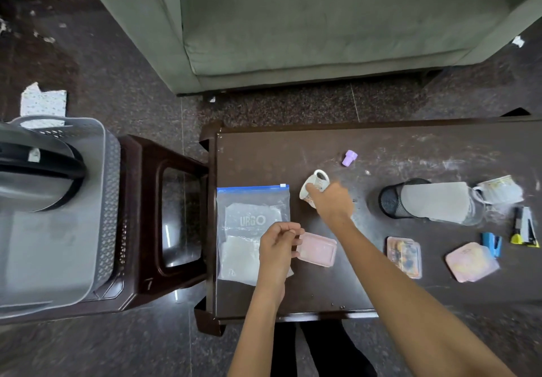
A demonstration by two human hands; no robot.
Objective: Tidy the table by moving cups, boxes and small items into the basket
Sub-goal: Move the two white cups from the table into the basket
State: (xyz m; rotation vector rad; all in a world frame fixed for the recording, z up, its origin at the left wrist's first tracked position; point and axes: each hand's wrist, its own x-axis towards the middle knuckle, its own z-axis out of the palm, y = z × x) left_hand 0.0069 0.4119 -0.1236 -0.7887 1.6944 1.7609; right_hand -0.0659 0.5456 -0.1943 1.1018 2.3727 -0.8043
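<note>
On the dark table (410, 153) my right hand (333, 200) grips a small white patterned cup (315, 184), which is tilted on its side. My left hand (278, 247) holds the left edge of a pink rectangular box (319, 249) near the table's front. A clear zip bag (249, 230) with white packets lies under my left hand. The grey basket (58, 215) stands to the left on a brown stool (164, 215), with a round black and grey item inside.
Further right on the table lie a purple cap (349, 158), a black mesh holder on its side (393, 199), a grey pouch, another cup (501, 190), two pink boxes (404, 256), a blue stapler (492, 243) and a yellow-tipped tool. A green sofa (322, 24) stands behind.
</note>
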